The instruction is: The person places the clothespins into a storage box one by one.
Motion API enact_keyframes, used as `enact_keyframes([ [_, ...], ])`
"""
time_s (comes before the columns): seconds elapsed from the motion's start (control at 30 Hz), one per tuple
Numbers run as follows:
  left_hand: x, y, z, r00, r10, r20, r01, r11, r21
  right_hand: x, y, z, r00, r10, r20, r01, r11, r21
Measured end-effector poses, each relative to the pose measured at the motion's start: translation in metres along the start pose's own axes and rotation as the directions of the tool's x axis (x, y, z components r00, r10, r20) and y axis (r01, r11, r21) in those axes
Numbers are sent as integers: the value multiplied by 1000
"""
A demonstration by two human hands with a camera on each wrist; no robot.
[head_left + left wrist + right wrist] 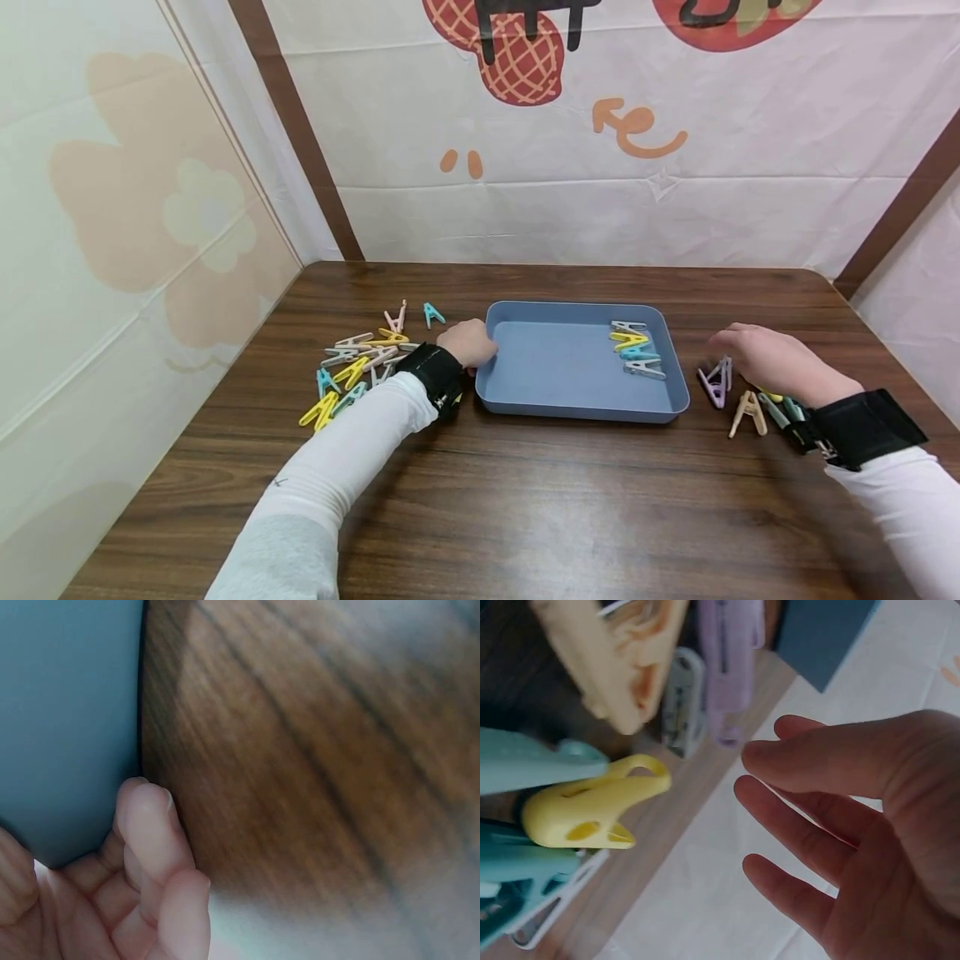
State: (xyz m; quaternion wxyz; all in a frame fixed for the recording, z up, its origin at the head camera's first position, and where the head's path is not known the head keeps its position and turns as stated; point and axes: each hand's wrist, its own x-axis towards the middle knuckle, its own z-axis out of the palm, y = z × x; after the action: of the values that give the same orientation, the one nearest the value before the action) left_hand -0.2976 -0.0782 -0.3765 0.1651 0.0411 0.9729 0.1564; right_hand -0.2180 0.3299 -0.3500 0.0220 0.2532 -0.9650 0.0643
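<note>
A blue-grey tray [547, 362] lies on the table. My left hand [467, 342] grips its left edge; in the left wrist view the thumb and fingers [154, 825] are on either side of the tray wall. Inside the tray, along the right, sits a column of several clothespins [643, 368], grey, yellow and blue. To the right of the tray my right hand [776, 358] hovers above a group of clothespins, its fingers loosely bent with nothing between them. Nearest to it are a purple clothespin [727, 660], a beige clothespin [747, 412], a yellow clothespin [592, 810] and green ones.
Left of the tray, a loose pile of clothespins [351, 371] in yellow, pink, blue, green and grey lies partly beside the left forearm. One blue clothespin [432, 314] is behind it. A printed cloth wall [525, 217] stands along the table's back edge.
</note>
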Motion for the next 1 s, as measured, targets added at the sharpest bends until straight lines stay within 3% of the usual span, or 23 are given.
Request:
enact_keyframes([
  [0.2, 0, 0, 2, 1000, 6, 7, -6, 1000, -14, 5, 6, 10, 998, 35, 57, -37, 998, 43],
  [0.57, -1, 0, 3, 1000, 13, 12, -13, 1000, -14, 1, 11, 14, 999, -27, -20, 28, 999, 30],
  [0.73, -1, 1, 1, 1000, 2, 8, -2, 1000, -8, -5, 7, 11, 1000, 4, -23, -2, 998, 59],
  [1.0, -3, 1, -1, 1000, 0, -1, 0, 1000, -6, -16, -7, 13, 1000, -23, -21, 24, 997, 75],
])
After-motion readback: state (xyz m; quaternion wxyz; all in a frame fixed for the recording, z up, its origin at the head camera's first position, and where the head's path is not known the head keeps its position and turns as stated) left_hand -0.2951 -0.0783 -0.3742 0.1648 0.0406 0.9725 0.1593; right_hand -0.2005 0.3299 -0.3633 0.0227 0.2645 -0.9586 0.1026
